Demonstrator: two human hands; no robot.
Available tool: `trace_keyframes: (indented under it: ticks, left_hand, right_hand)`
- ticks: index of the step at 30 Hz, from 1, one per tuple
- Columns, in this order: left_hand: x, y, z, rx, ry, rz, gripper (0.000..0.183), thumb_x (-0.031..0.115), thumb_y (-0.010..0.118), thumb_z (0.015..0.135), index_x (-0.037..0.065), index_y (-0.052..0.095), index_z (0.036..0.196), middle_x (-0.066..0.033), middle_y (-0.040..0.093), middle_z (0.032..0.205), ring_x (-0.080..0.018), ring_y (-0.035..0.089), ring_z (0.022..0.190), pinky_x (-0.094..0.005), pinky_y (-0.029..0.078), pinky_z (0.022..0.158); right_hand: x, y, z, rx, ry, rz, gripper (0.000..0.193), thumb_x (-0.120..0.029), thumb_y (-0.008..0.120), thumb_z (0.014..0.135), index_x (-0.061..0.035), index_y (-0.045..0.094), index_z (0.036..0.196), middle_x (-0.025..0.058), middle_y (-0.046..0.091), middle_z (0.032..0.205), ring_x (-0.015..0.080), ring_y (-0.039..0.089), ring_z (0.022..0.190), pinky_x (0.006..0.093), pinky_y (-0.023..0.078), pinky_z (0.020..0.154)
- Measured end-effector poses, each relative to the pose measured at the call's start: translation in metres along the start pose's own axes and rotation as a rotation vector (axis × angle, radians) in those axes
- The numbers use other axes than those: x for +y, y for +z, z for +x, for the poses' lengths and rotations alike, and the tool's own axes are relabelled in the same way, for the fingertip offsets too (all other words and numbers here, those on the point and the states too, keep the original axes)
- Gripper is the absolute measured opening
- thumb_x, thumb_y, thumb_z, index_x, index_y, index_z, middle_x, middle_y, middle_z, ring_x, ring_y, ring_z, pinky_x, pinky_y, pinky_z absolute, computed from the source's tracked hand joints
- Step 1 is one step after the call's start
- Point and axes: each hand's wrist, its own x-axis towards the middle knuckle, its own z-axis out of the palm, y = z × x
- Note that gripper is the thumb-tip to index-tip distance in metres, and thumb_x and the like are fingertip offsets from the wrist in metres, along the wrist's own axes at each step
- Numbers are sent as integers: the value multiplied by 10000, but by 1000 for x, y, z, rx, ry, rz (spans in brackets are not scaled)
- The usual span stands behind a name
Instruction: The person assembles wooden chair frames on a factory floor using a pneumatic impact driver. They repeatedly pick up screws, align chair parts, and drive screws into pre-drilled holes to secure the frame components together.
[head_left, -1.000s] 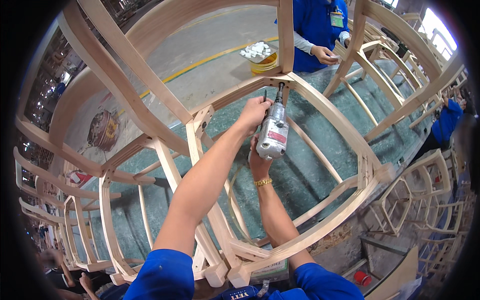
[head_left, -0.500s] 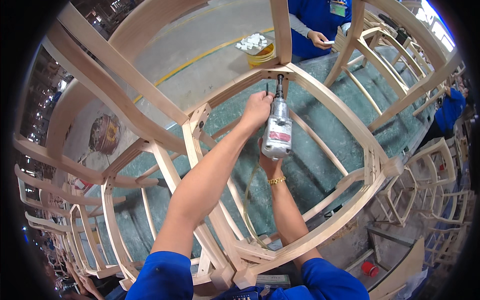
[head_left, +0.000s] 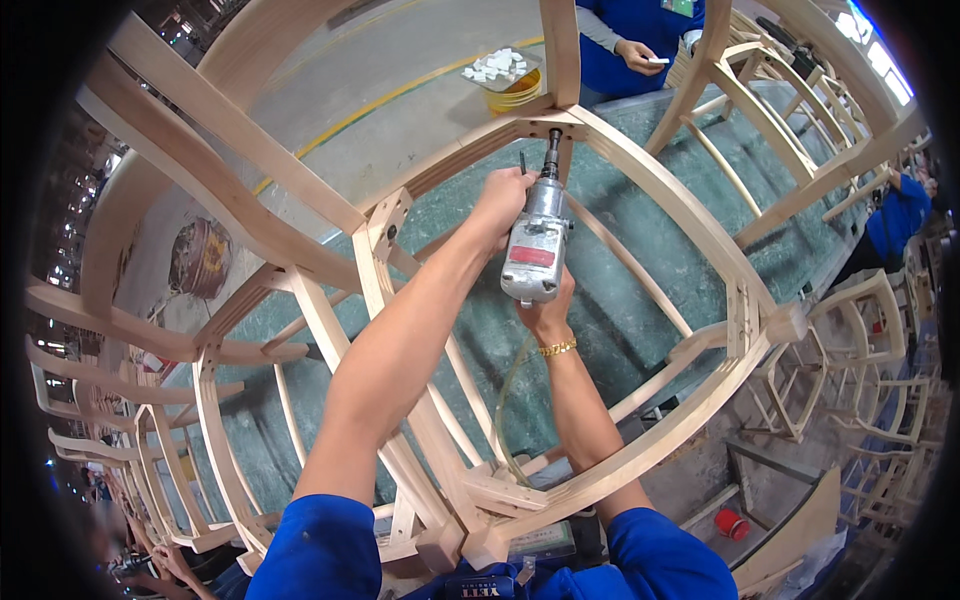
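Observation:
My right hand [head_left: 548,310] is wrapped round the handle of a silver pneumatic impact wrench [head_left: 537,245], mostly hidden beneath the tool's body. The wrench's dark socket end [head_left: 554,145] meets the far corner block [head_left: 541,130] of a pale wooden chair frame [head_left: 665,185]. Whether it sits on a bolt head there, I cannot tell. Just left of the wrench's nose, my left hand [head_left: 503,203] is closed, with a thin dark bolt [head_left: 522,162] sticking up from its fingers. An air hose [head_left: 512,400] trails down from the tool inside the frame.
Another wooden frame [head_left: 318,318] stands close on the left, and more chairs [head_left: 850,320] are at the right. The frame rests over a green worktable [head_left: 630,330]. Beyond it are a yellow bucket [head_left: 515,95] topped with white pieces and a co-worker's hand [head_left: 640,57] holding a small white piece.
The wrench's body has swung a little to the left, its nose staying at the far corner block. My left hand has shifted slightly left with the bolt.

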Motion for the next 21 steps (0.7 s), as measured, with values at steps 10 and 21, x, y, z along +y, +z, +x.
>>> trace_keyframes:
  ticks: [10, 21]
  left_hand:
    - [-3, 2, -2, 39, -9, 53, 176, 93, 437, 904, -37, 555, 899, -79, 554, 725, -150, 529, 560, -311, 460, 496]
    - [-13, 11, -4, 58, 41, 72, 206, 133, 433, 926, -30, 559, 933, -54, 554, 724, -118, 498, 580, -283, 425, 520]
  right_hand:
    - [13, 10, -14, -70, -4, -26, 280, -68, 674, 621, -49, 601, 890, 56, 638, 811, 187, 623, 723, 289, 492, 653]
    - [34, 16, -22, 16, 223, 331, 241, -137, 684, 664, -62, 615, 883, 107, 628, 840, 281, 620, 756, 334, 497, 665]
